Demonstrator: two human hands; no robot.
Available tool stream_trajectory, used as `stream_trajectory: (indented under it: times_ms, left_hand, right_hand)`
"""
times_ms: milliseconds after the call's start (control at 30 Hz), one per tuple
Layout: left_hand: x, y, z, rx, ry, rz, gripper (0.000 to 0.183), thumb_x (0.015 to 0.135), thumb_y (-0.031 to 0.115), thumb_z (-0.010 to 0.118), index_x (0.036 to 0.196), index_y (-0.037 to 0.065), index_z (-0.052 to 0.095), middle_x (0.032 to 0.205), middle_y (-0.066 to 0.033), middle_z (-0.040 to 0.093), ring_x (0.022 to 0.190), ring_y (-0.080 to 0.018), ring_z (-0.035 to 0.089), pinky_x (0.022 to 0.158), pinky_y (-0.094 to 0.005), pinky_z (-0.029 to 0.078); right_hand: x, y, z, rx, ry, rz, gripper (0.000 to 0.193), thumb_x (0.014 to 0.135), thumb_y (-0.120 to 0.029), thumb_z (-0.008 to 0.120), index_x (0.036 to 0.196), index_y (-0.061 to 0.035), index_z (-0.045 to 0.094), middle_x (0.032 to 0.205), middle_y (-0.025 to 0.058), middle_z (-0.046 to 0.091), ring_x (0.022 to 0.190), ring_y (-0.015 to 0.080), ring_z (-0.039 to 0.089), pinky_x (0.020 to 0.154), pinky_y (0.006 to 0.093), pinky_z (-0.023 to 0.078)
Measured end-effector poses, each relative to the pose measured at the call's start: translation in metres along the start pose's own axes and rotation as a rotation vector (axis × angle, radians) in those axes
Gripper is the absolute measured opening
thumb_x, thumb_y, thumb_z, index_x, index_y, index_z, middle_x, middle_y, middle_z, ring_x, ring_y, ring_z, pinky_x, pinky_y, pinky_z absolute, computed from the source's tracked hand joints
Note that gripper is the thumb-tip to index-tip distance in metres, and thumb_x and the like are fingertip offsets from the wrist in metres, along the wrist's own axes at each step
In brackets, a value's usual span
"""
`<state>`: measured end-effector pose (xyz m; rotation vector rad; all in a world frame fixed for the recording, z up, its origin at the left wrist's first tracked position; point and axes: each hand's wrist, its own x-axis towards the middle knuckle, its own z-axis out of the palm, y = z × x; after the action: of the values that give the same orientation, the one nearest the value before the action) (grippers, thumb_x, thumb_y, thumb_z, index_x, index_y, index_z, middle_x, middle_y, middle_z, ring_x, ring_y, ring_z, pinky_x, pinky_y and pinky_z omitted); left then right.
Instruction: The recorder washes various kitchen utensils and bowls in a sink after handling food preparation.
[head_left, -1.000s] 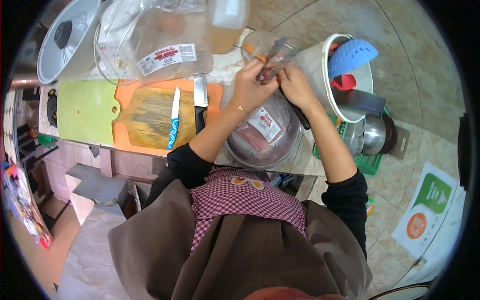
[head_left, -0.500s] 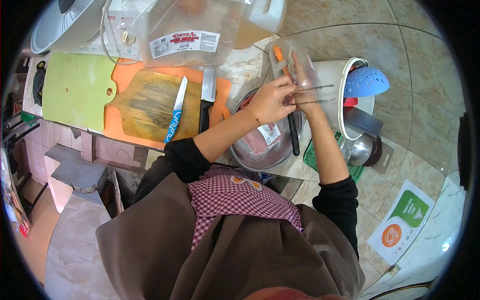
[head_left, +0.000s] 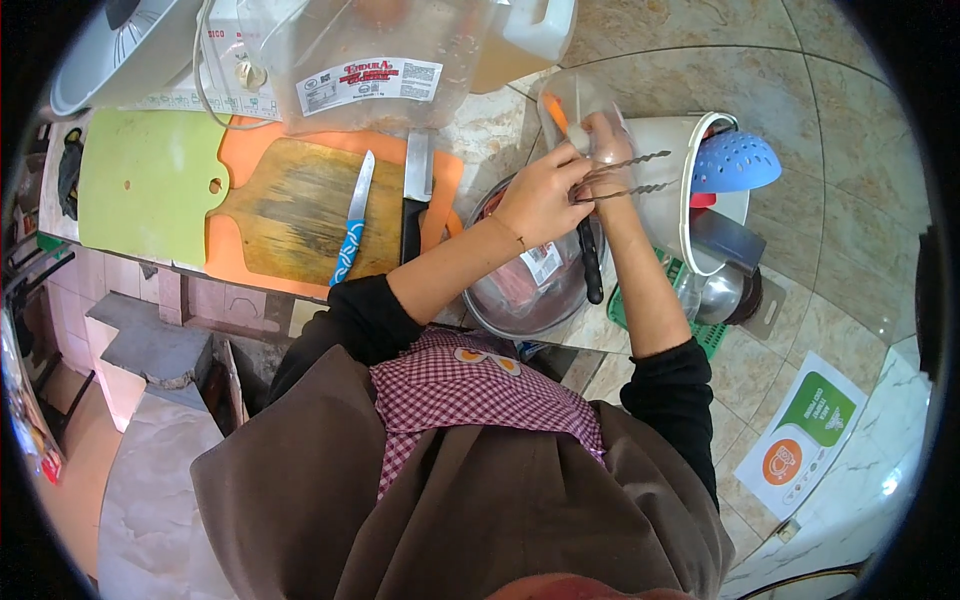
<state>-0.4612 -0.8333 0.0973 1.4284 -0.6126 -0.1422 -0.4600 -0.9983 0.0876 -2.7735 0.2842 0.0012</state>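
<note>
Two dark twisted metal rods (head_left: 640,187) stick out to the right of my left hand (head_left: 545,195), whose fingers are closed on them. Close beside it, my right hand (head_left: 603,150) has its fingers bent around a clear plastic container (head_left: 588,98); they show through its wall, and whether they are inside or behind it is unclear. An orange-handled utensil (head_left: 556,112) shows in the container. A black handle (head_left: 590,262) hangs below my hands, over a steel bowl (head_left: 535,330). In the bowl lies a labelled clear pack of pinkish meat (head_left: 515,283).
To the right, a white bucket (head_left: 665,225) lies on its side with a blue perforated ladle (head_left: 735,162) poking out, near a green basket (head_left: 625,300). At left are a green cutting board (head_left: 150,185), a wooden board (head_left: 290,220), a blue-handled knife (head_left: 350,235) and a cleaver (head_left: 418,170).
My right hand's finger, stretched up behind the clear plastic before, is now bent down. The twisted rods have tilted slightly upward at their right ends. The view has shifted a little.
</note>
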Motion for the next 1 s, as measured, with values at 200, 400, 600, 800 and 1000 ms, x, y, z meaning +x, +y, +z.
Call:
stream_trajectory:
  times_ms: [200,400,600,800,1000]
  left_hand:
    - [0.002,0.003,0.003,0.007,0.022,-0.026,0.028,0.065,0.003,0.067,0.091,0.0,0.059,0.077,-0.0088,0.05,0.06,-0.0212,0.052,0.055,-0.0315,0.045]
    - [0.006,0.001,0.002,0.029,0.047,-0.033,0.025,0.064,0.003,0.067,0.087,-0.001,0.058,0.076,-0.0092,0.049,0.061,-0.022,0.052,0.055,-0.0321,0.045]
    - [0.011,0.002,-0.004,0.031,0.084,-0.005,0.026,0.064,0.005,0.068,0.088,-0.001,0.06,0.075,-0.0089,0.048,0.06,-0.021,0.052,0.055,-0.0322,0.044]
    - [0.012,0.006,-0.009,-0.02,0.051,-0.075,0.023,0.068,0.009,0.068,0.088,-0.001,0.061,0.074,-0.0091,0.05,0.062,-0.0205,0.052,0.056,-0.0311,0.044]
    - [0.019,0.0,-0.018,0.013,0.054,-0.133,0.017,0.071,0.009,0.066,0.081,-0.003,0.059,0.073,-0.0115,0.051,0.062,-0.0236,0.053,0.056,-0.0307,0.042]
  right_hand:
    - [0.0,0.008,0.008,0.4,0.006,0.338,0.03,0.067,-0.015,0.071,0.09,-0.0053,0.054,0.087,0.018,0.062,0.071,0.0272,0.061,0.061,0.0347,0.048]
    - [-0.015,-0.018,-0.013,0.678,-0.071,0.243,0.023,0.077,-0.017,0.062,0.095,-0.0043,0.057,0.091,0.0131,0.063,0.072,0.0197,0.062,0.06,0.0309,0.048]
    - [-0.026,-0.007,-0.016,0.203,-0.172,-0.089,0.028,0.077,-0.018,0.06,0.103,-0.0075,0.06,0.093,0.0139,0.063,0.083,0.0289,0.062,0.072,0.0367,0.048]
    - [-0.039,-0.042,-0.041,0.189,-0.272,0.133,0.034,0.073,-0.008,0.059,0.106,-0.0036,0.057,0.098,0.0195,0.062,0.097,0.0358,0.058,0.078,0.0421,0.045]
    - [-0.058,-0.083,-0.081,0.082,-0.125,-0.066,0.035,0.074,0.01,0.046,0.108,0.0028,0.053,0.103,0.0249,0.059,0.102,0.0382,0.055,0.088,0.0408,0.042]
